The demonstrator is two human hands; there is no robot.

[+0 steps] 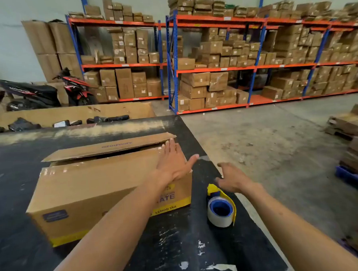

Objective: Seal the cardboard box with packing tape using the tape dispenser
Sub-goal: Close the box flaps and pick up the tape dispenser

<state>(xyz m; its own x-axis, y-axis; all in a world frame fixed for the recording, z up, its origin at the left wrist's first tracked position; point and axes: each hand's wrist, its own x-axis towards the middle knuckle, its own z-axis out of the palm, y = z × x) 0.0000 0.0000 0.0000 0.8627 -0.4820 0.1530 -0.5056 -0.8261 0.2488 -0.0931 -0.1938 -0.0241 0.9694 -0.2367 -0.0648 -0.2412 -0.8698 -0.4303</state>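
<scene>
A long cardboard box (89, 187) with a yellow band and blue print lies on the black table (180, 249). Its near top flap is down and its far flap (110, 148) stands partly raised, leaving a gap. My left hand (172, 164) rests flat, fingers spread, on the right end of the box top. A yellow tape dispenser (221, 205) with a roll of clear tape on a blue core sits on the table right of the box. My right hand (232, 178) hovers just above the dispenser's far end, fingers apart, holding nothing.
The table's right edge runs diagonally close to the dispenser, with concrete floor (278, 140) beyond. Behind the table stands a large open carton (69, 114) holding dark parcels. Orange and blue racks (232, 68) full of boxes line the back; a motorbike (47, 92) is parked at left.
</scene>
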